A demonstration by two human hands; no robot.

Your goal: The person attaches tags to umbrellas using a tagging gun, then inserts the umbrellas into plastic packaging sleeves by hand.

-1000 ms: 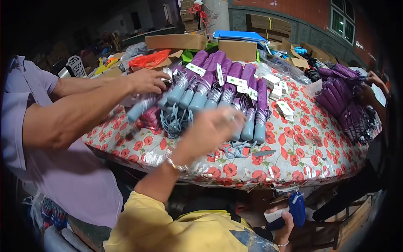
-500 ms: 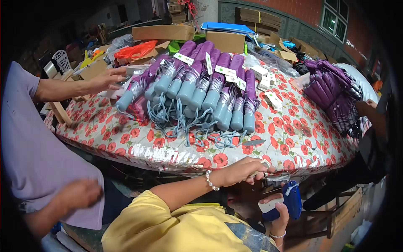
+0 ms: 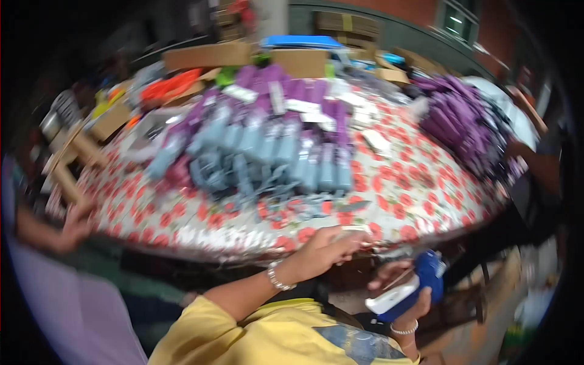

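My left hand (image 3: 328, 250) is closed over the table's front edge, with the pale edge of a white tag (image 3: 356, 229) at its fingers; blur softens the detail. To its right and lower, my right hand (image 3: 415, 305) is wrapped round a blue tool (image 3: 431, 272) that looks like a tagging gun. A white card (image 3: 392, 299) lies against the tool in that same hand. Beyond my hands is a pile of folded purple umbrellas (image 3: 243, 137) with grey-blue handles, cords and white tags.
A flowered tablecloth (image 3: 420, 204) covers the table. A dark flat blade-like piece (image 3: 354, 206) lies near the front, and small white cards (image 3: 377, 143) lie right of the pile. More purple umbrellas (image 3: 465, 125) are by a person at right. Another person's hand (image 3: 73, 228) is at left.
The view has shifted and blurred. My left hand has moved away from the tagging gun's tip. The person at left has drawn a hand back from the umbrella pile.
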